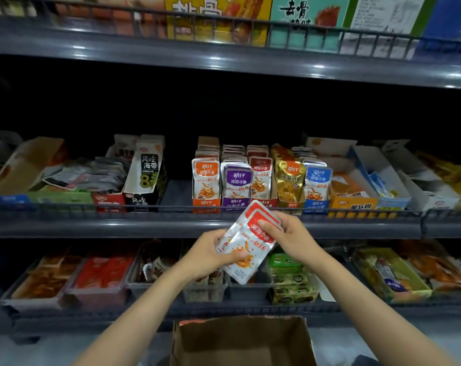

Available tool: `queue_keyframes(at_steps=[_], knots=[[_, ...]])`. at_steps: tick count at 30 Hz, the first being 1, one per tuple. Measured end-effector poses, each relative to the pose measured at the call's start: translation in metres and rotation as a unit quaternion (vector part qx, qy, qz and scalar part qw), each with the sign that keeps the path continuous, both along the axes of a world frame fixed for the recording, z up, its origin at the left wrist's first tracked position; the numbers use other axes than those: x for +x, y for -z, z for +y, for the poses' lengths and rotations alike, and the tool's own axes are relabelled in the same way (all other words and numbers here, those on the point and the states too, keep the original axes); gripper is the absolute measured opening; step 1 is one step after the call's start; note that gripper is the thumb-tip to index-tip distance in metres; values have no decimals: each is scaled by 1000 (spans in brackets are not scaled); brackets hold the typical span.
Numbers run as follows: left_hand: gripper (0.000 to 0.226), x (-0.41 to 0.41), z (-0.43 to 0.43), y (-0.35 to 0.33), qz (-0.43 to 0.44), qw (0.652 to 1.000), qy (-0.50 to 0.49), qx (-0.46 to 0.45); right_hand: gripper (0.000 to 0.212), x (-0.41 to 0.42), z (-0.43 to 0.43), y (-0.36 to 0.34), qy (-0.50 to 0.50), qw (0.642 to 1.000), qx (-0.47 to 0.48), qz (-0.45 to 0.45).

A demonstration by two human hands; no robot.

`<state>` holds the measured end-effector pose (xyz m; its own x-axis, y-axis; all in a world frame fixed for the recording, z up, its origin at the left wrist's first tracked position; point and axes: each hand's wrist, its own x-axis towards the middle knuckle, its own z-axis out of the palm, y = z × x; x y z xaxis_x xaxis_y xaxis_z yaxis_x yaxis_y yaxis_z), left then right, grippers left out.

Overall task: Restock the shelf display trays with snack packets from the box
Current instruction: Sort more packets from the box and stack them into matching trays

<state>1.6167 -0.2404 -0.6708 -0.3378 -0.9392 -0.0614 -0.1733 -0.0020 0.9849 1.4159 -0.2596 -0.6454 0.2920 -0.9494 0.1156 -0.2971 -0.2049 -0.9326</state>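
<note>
both hands hold a small stack of red-topped snack packets in the air, just in front of the middle shelf. the left hand grips the stack's lower left edge, with the thumb across the front and the fingers behind. the right hand pinches the upper right part, with the thumb pressed on the red band. the stack is tilted with its top leaning right, and at least 2 packets show fanned apart at the top.

behind it on the middle shelf stand 5 display trays side by side, each filled with upright packets: an orange tray, a purple tray, a red tray, a gold tray and a blue tray. the held stack covers the lower front of the red tray.

an open cardboard box sits low between the forearms. clear bins of mixed snacks line the lower shelf.
</note>
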Motion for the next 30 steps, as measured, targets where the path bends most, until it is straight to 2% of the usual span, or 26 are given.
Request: queue_keyframes(at_steps=[4,8,10,11,14,16,22,27,29,30], knots=[[25,-3,2,-9,45,999,4,-25,13,4,-5,-11,20,999,4,-38],[23,-9,0,-16,42,997,-21,-54,14,3,-7,-20,26,996,27,-84],[24,-12,-4,-17,48,997,-22,-49,13,1,-8,-24,17,997,2,-75],[25,-14,-7,-17,55,997,-27,-40,18,-1,-9,-26,11,998,-26,-57],[25,-21,-18,-18,107,993,-47,-11,62,-8,-15,-33,-29,995,-90,20],[23,-26,-26,-20,122,992,-45,-7,73,-13,-21,-40,-49,993,-97,41],[21,-38,-51,-29,159,987,-17,22,65,-34,-46,-56,-47,998,-27,18],[17,-56,-76,-36,156,987,-20,26,61,-44,-72,-63,-1,998,-63,16],[19,-63,-88,-38,134,990,-29,-25,61,-49,-86,-67,9,997,-71,15],[26,-62,-95,-36,98,991,-45,-83,62,-52,-93,-68,14,997,-75,16]])
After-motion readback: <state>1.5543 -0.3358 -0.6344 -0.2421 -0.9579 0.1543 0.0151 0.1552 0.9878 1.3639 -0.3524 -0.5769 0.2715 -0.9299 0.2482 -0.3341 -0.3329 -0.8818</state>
